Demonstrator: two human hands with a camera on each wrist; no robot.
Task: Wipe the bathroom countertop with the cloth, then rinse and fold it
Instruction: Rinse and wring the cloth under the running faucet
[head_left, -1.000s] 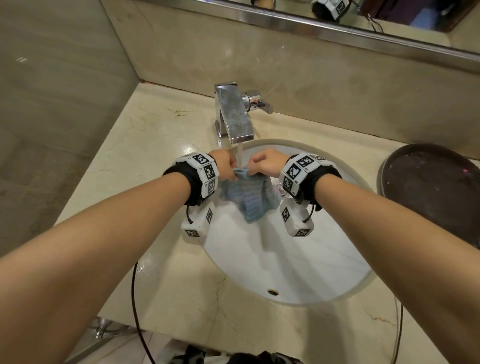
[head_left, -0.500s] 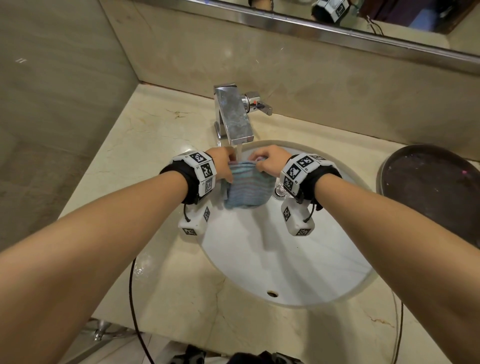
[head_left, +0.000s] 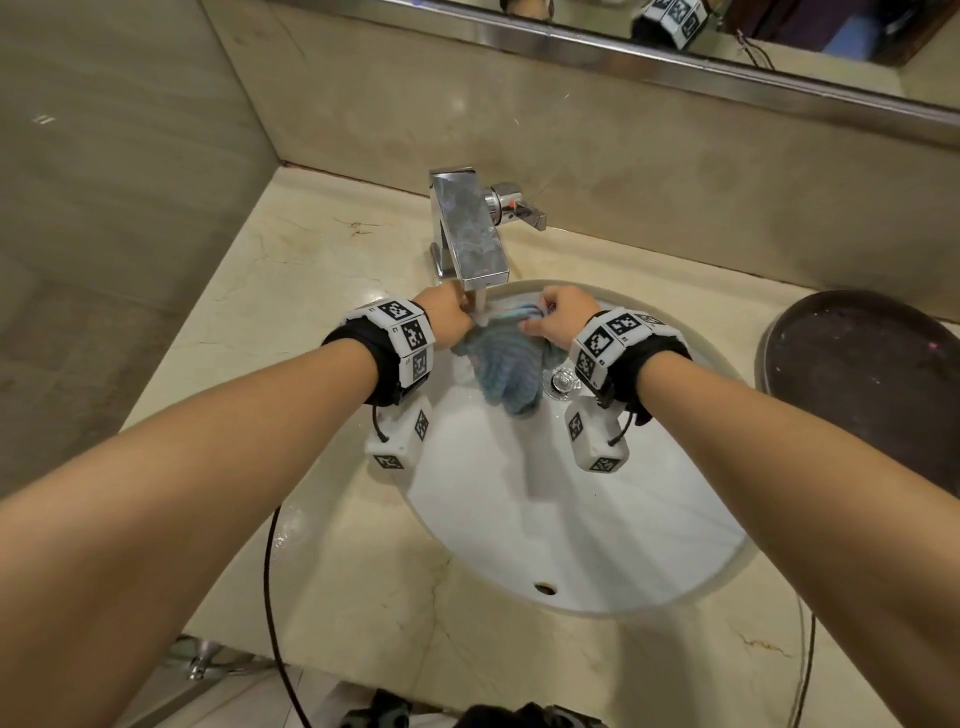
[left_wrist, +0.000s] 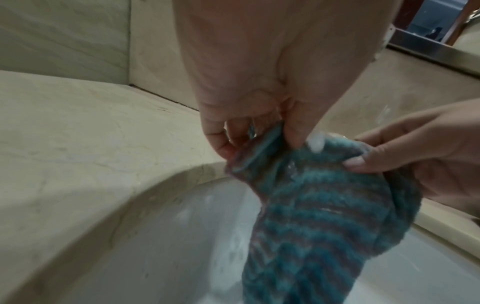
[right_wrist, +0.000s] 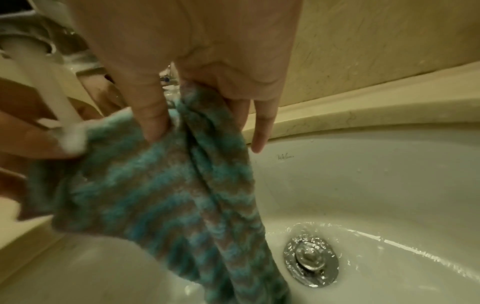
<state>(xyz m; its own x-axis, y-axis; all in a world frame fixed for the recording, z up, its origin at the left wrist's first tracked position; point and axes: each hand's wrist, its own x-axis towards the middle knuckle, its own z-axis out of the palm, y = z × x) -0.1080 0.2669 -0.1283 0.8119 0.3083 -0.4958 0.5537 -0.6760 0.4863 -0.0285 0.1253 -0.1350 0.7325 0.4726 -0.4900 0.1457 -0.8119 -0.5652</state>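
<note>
A wet blue-and-grey striped cloth (head_left: 506, 369) hangs into the white sink (head_left: 597, 519) under the running tap (head_left: 467, 234). My left hand (head_left: 447, 318) pinches its upper left edge, and my right hand (head_left: 558, 322) grips the bunched upper right edge. The water stream (head_left: 480, 306) lands on the top of the cloth between the two hands. The left wrist view shows thumb and fingers of the left hand (left_wrist: 259, 148) pinching the cloth (left_wrist: 324, 216). In the right wrist view the right hand (right_wrist: 197, 115) holds a gathered fold of the cloth (right_wrist: 155, 185) above the drain (right_wrist: 310, 261).
The beige marble countertop (head_left: 291, 291) surrounds the sink, with walls at the left and back. A dark round tray (head_left: 872, 374) sits on the counter at the right. A mirror edge (head_left: 675, 67) runs above the backsplash. A black cable (head_left: 270, 597) hangs over the front edge.
Both hands have moved the cloth's top edge up and back, closer under the spout. The cloth now hangs longer and more bunched toward the drain.
</note>
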